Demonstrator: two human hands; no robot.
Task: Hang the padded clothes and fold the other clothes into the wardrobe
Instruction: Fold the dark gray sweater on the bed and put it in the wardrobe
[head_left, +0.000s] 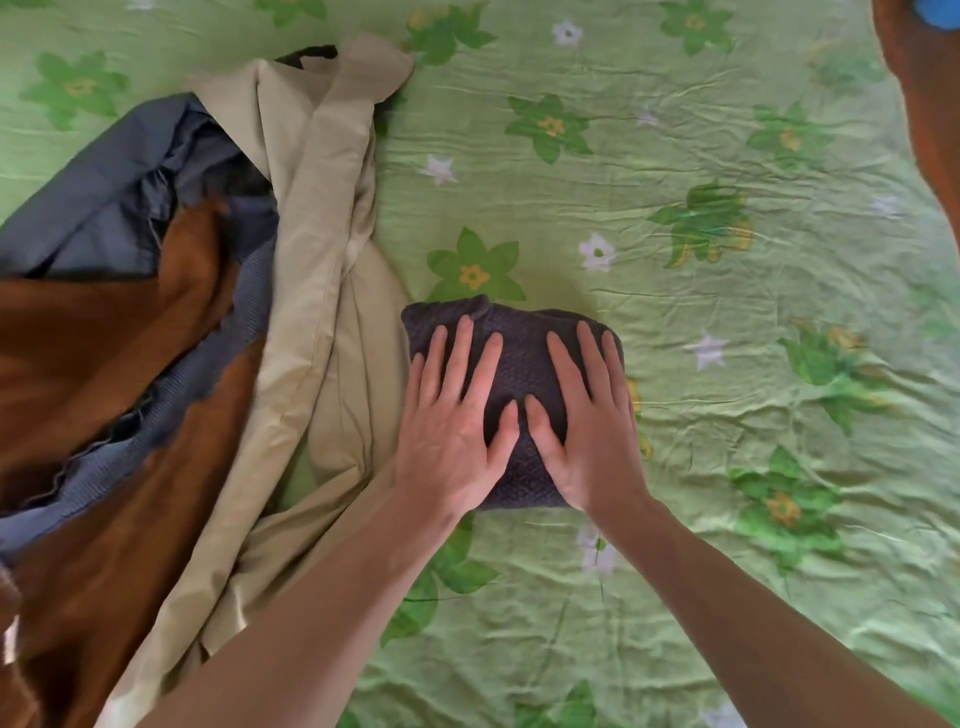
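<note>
We have both hands flat on a folded dark knit garment (511, 364) that lies on the bed, on a green flowered sheet (727, 364). Our left hand (457, 415) presses the left half of the bundle with fingers straight and slightly spread, gripping nothing. Our right hand (584, 415) presses the right half the same way, fingers extended toward the far edge, thumb angled inward. The two thumbs lie just beside each other over the middle of the garment, nearly touching. The knit bundle reaches beyond our fingertips on the far side and shows below the heels of our palms on the near side; it is compact, with rounded corners and a small ridge at its far edge.

Just beside our left hand, to its left, a beige garment (322, 260) sprawls loosely, running from the far side of the bed down past our left forearm. Farther left of it lie a grey-blue garment (119, 192) and a brown garment (104, 364), heaped and overlapping; we cannot tell which of these is padded. Well beyond our right hand, at the far right corner, a brown surface (930, 104) shows past the edge of the sheet, with a blue object (937, 13) at its top.
</note>
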